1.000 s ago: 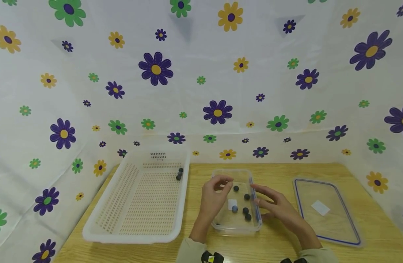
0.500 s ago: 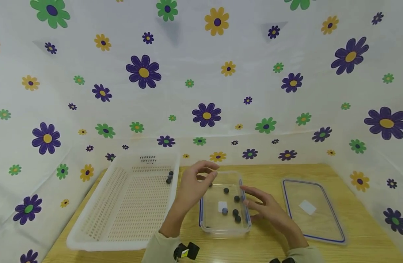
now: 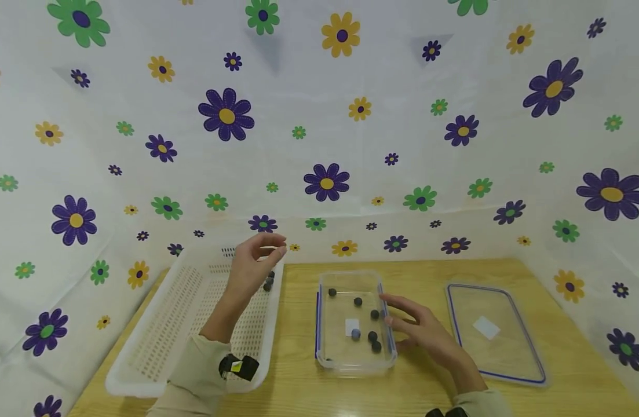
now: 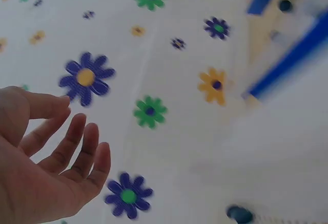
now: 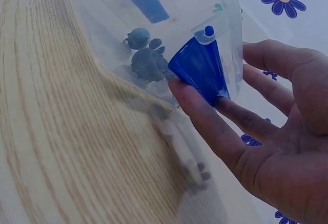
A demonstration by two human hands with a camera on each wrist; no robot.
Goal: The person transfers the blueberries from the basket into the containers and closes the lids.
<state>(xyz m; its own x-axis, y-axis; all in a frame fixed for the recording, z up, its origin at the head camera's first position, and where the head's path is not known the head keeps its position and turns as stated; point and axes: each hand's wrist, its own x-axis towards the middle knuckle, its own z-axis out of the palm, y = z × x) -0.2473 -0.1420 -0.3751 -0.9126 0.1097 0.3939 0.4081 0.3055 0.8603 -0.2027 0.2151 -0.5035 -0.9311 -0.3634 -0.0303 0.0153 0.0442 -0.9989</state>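
Note:
My left hand (image 3: 252,267) hovers over the far right part of a white slotted basket (image 3: 122,370). In the left wrist view its thumb and forefinger tips meet with nothing seen between them, and the other fingers bend loosely. Dark blueberries (image 3: 267,286) sit below it in the basket. My right hand (image 3: 426,331) rests against the right side of a clear food container (image 3: 357,369). In the right wrist view its fingertips touch around the container's blue side clip (image 5: 202,70). Several blueberries (image 3: 358,302) lie scattered in the container, near a white label (image 3: 352,327).
A clear lid (image 3: 501,353) with a blue seal and a white label lies on the wooden table (image 3: 303,376), right of the container. A flower-printed sheet (image 3: 277,168) hangs behind and along the sides.
My left hand has risen from the container and swung left over the basket. A blueberry at the container's far left now shows. The right hand stays at the container; the head view shifted slightly.

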